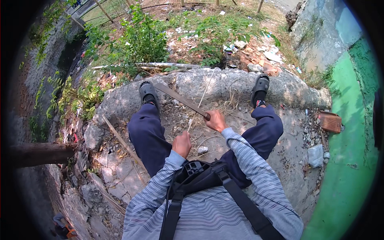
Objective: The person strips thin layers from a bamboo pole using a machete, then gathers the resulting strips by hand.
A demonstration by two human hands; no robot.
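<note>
My right hand [217, 121] grips the short dark handle of a machete [178, 97]. Its long flat blade points up and to the left, the broad tip close to my left shoe. In front of my lap, my left hand [182, 144] is closed on the lower end of a thin pale strip [203, 100], perhaps split bamboo or cane. The strip slants up and right toward the concrete ledge, crossing the blade near the handle; whether they touch I cannot tell. Pale shavings and dry fibres [231, 100] are scattered on the ground between my legs.
A rough concrete ledge [236, 82] runs across under my feet, with plants [144, 40] and rubble beyond. At left lie a long wooden stick [122, 140] and a dark log [42, 155]. A green wall [344, 160], an orange-brown basket-like object [330, 121] and a whitish block [315, 156] are at right.
</note>
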